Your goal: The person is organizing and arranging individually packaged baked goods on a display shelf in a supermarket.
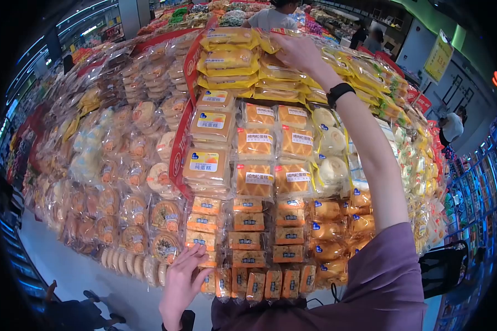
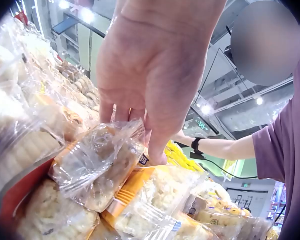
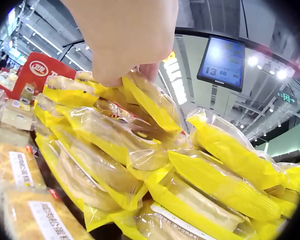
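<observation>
At the far top of the display, the right hand point(image 1: 299, 54) is among yellow-wrapped breads point(image 1: 229, 59). The right wrist view has this hand point(image 3: 132, 42) pinching the upper end of a yellow-edged bread packet point(image 3: 151, 102), tilted up above other yellow packets point(image 3: 215, 172). The left hand point(image 1: 183, 278) rests at the near edge on small orange-labelled packs point(image 1: 200, 238), fingers relaxed. From the left wrist, that hand point(image 2: 150, 75) reaches down with its thumb beside an orange-and-clear pack point(image 2: 155, 192); its fingertips are partly hidden behind another clear wrapped pack point(image 2: 100, 162).
Square cake packs point(image 1: 255, 143) fill the middle, with a red divider strip point(image 1: 176, 160) to their left. Round wrapped pastries point(image 1: 165, 215) lie left of it. Several people stand around the stall, one point(image 1: 273, 19) beyond its far side. A price screen point(image 3: 221, 62) hangs overhead.
</observation>
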The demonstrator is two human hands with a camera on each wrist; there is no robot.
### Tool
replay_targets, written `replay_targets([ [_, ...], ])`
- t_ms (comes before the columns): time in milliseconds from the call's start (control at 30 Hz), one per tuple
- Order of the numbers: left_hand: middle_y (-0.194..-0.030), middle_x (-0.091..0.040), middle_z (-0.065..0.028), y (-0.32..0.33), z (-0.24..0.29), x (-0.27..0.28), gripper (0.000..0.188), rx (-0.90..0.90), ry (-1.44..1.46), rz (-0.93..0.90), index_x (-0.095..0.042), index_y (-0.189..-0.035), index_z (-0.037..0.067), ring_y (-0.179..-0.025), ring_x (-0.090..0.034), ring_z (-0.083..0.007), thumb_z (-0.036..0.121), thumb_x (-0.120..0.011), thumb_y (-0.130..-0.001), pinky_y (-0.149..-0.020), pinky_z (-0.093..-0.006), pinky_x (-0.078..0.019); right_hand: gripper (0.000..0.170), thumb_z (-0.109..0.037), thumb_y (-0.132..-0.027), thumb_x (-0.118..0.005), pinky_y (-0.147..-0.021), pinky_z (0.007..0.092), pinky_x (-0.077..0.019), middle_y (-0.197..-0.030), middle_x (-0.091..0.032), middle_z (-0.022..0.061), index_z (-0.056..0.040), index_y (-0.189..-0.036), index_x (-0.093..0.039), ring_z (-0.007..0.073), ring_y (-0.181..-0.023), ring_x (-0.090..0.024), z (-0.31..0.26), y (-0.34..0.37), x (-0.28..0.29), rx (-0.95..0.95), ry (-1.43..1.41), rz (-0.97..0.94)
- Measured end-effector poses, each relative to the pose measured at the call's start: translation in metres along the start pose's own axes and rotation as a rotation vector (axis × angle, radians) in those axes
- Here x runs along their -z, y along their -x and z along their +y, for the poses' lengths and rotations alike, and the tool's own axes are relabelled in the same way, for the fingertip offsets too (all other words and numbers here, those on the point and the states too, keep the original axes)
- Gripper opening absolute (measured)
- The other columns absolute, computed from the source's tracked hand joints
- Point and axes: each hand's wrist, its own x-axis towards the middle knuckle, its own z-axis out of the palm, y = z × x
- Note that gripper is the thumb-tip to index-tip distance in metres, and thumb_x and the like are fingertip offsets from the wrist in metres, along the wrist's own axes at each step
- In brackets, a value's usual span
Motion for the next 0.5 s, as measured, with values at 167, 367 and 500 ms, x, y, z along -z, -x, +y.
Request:
replay_targets([
  [167,-0.123,-0.071,-0.0170,-0.001,-0.003,-0.002,0.031,-0.007,-0.006,-0.006,-0.070,-0.109,-0.002,-0.128,-0.061,-0.0342,0.016,-0.080,-0.085,-0.113,-0.0488,-0.0438,0.041,-0.030,-0.084,-0.062,-0.082,0.0459,-0.0552,-0.102,-0.069,0.0156,-0.0062,-0.118,-0.065,0.0336,-0.098,-0.067,-0.018,0.023,-0.031,0.012,0.008,-0.072],
  [367,-0.124,-0.071,-0.0163,-0.001,-0.001,-0.002,0.031,0.037,0.004,-0.027,-0.070,-0.106,-0.003,-0.130,-0.059,-0.0348,0.016,-0.081,-0.084,-0.113,-0.0481,-0.0426,0.060,-0.043,-0.094,-0.053,-0.106,0.0485,-0.0440,-0.127,-0.062,0.0210,0.0028,-0.132,-0.057,0.0339,-0.123,-0.056,-0.043,0.034,-0.015,-0.128,-0.074,-0.189],
  [500,-0.125,-0.070,-0.0187,0.000,0.002,-0.005,0.032,0.069,0.000,-0.022,-0.069,-0.106,-0.004,-0.131,-0.058,-0.0361,0.014,-0.081,-0.083,-0.111,-0.0464,-0.0435,0.061,-0.042,-0.099,-0.053,-0.112,0.0458,-0.0393,-0.140,-0.056,0.0210,0.0019,-0.141,-0.048,0.0338,-0.133,-0.051,-0.062,0.064,-0.004,-0.084,-0.141,-0.055],
])
